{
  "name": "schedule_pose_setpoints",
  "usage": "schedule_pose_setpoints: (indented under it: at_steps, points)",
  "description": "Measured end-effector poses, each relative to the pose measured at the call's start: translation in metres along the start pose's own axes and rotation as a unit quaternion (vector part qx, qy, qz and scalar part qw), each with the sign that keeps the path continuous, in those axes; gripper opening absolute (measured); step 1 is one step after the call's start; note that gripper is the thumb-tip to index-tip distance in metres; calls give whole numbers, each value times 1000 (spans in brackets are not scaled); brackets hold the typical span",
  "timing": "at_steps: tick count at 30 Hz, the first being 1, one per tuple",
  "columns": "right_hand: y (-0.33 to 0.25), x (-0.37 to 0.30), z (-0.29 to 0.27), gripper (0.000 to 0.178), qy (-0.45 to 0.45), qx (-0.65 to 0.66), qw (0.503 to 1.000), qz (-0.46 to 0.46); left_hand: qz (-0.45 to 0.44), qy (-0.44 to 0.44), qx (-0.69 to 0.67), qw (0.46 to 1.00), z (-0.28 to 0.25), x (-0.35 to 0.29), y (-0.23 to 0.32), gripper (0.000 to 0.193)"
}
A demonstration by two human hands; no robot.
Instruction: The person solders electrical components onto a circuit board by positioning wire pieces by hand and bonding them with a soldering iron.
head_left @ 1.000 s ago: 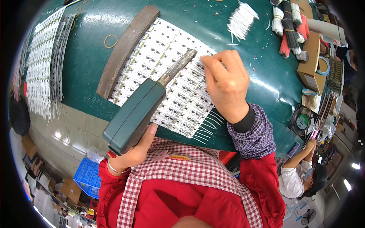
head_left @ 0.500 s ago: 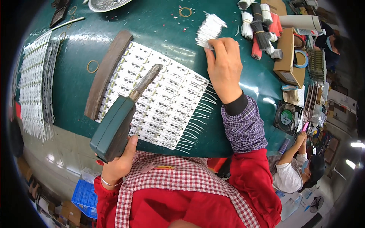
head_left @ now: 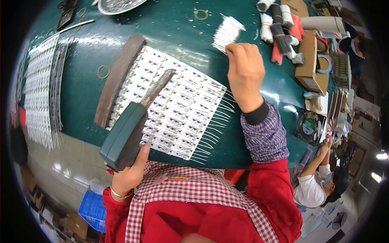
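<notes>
My left hand (head_left: 130,174) grips a soldering gun (head_left: 123,135) with a dark green body, its stained metal tip slanting up over a white circuit board panel (head_left: 178,105). Rows of small parts cover the panel. Short white wires (head_left: 214,125) stick out along its right edge. Beyond the panel, my right hand (head_left: 246,75) is closed at the edge of a pile of cut white wires (head_left: 228,32). Its fingertips are pinched together, and I cannot make out what is between them. A brown curved bar (head_left: 119,79) lies along the panel's left edge.
Finished-looking panels with hanging wires (head_left: 40,89) stand at the left. A metal dish (head_left: 119,5) sits at the far edge. Bundled wires (head_left: 279,32), a cardboard box (head_left: 310,65) and a solder reel (head_left: 308,126) line the right side. A co-worker (head_left: 316,188) sits at the right.
My right hand has drawn back slightly to the right from the wire pile. The soldering gun stays over the panel, and the whole view has shifted a little.
</notes>
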State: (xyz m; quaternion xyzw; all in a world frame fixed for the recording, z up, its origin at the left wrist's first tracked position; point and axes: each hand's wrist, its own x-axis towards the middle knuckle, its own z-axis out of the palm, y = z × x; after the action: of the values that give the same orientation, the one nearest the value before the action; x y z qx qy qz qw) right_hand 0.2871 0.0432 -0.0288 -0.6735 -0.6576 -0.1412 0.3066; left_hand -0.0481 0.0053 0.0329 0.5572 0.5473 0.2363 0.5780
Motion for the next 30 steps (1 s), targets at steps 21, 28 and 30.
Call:
schedule_pose_setpoints:
  at_steps: [21, 28, 30]
  points:
    - [-56, -22, -15, 23, -74, 191, 979, 7, 95, -19, 124, 988, 0, 5, 5, 18]
    - [-59, -22, -18, 22, -83, 182, 980, 3, 106, -35, 172, 979, -4, 0, -6, 24]
    - [-58, -23, -17, 22, -81, 181, 980, 1, 150, -37, 187, 970, -4, 0, -10, 28]
